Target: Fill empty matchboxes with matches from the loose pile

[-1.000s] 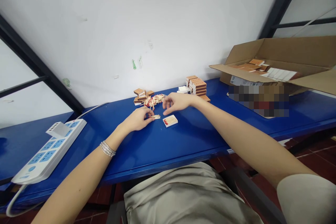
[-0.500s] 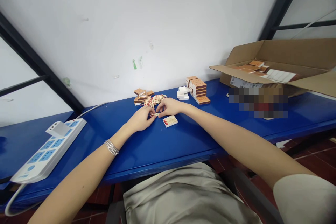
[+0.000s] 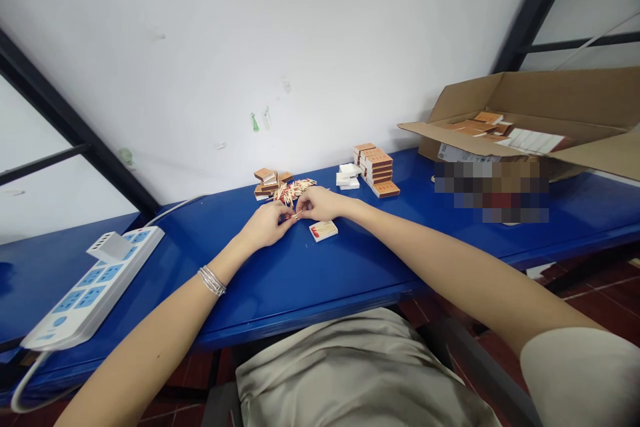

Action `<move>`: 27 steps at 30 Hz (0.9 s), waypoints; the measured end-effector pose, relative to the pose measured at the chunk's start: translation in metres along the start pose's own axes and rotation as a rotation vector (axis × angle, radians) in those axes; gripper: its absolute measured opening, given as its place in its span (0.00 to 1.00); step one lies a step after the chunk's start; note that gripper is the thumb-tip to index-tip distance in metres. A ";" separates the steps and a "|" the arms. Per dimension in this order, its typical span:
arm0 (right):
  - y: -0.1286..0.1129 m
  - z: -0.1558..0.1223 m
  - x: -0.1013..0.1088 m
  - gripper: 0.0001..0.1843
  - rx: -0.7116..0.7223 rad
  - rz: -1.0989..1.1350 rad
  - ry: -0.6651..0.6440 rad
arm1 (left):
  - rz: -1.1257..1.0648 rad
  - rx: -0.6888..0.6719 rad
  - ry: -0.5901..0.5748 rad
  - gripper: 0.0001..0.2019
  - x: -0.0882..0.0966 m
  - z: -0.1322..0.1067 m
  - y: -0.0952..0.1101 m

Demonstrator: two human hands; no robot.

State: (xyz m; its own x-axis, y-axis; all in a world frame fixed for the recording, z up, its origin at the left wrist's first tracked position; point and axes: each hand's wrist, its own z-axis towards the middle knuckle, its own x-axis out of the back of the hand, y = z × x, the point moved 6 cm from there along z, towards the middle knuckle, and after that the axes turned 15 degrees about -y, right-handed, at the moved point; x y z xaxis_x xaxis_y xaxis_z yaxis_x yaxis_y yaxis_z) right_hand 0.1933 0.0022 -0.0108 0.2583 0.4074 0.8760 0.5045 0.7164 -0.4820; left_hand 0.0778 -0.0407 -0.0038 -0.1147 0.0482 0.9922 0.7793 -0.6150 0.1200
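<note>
My left hand (image 3: 265, 223) is closed in a pinch on a few matches (image 3: 297, 215). Thumb and fingers of my right hand (image 3: 320, 203) pinch the other end of those matches, close to the left fingertips. Just below the right hand, a small white matchbox tray (image 3: 325, 237) lies on the blue table, partly filled with red-headed matches. Behind both hands spreads a heap of loose matches (image 3: 295, 191), its near side partly hidden by the fingers. How many matches are held is too small to tell.
Brown matchboxes (image 3: 265, 177) are piled behind the loose matches. White trays (image 3: 347, 177) lie beside a stack of matchboxes (image 3: 376, 163). At right stands an open cardboard box (image 3: 550, 97) with more boxes inside. A power strip (image 3: 95, 287) with its cable lies at left on the blue table (image 3: 280, 287).
The fingers of both hands have closed more tightly around the matches, and the held matches show less. The tray and the heap stay where they were.
</note>
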 end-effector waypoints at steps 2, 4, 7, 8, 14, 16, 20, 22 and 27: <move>0.001 0.000 0.000 0.11 0.000 0.017 -0.029 | 0.003 0.002 -0.002 0.12 0.000 0.000 0.001; 0.002 -0.001 -0.001 0.13 -0.001 0.031 -0.053 | 0.011 0.011 -0.002 0.11 0.000 0.000 0.002; 0.002 -0.001 -0.001 0.13 -0.004 0.004 -0.050 | 0.018 0.029 -0.002 0.10 0.000 0.000 0.002; 0.001 0.000 -0.001 0.12 -0.002 -0.013 -0.045 | 0.021 0.031 -0.003 0.10 -0.001 0.000 0.002; -0.007 -0.001 -0.004 0.10 -0.014 -0.082 -0.018 | 0.051 0.011 -0.008 0.09 -0.004 0.002 0.003; -0.008 -0.001 -0.004 0.10 -0.023 -0.096 -0.022 | 0.061 0.007 -0.017 0.09 -0.005 0.002 0.004; -0.008 -0.002 -0.004 0.09 -0.044 -0.097 -0.028 | 0.041 0.011 -0.015 0.10 -0.004 0.001 0.004; -0.008 -0.002 -0.004 0.09 -0.041 -0.093 -0.029 | 0.021 0.014 -0.013 0.11 -0.004 0.001 0.004; -0.009 -0.003 -0.001 0.09 -0.030 -0.094 -0.012 | -0.006 0.064 0.007 0.11 0.000 0.000 0.004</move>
State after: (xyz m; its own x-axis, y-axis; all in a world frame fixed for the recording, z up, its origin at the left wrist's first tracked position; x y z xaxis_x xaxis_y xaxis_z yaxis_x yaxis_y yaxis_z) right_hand 0.1904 -0.0063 -0.0073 0.1989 0.3456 0.9171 0.5507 0.7346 -0.3963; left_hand 0.0810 -0.0428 -0.0036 -0.1236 0.0466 0.9912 0.8166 -0.5627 0.1282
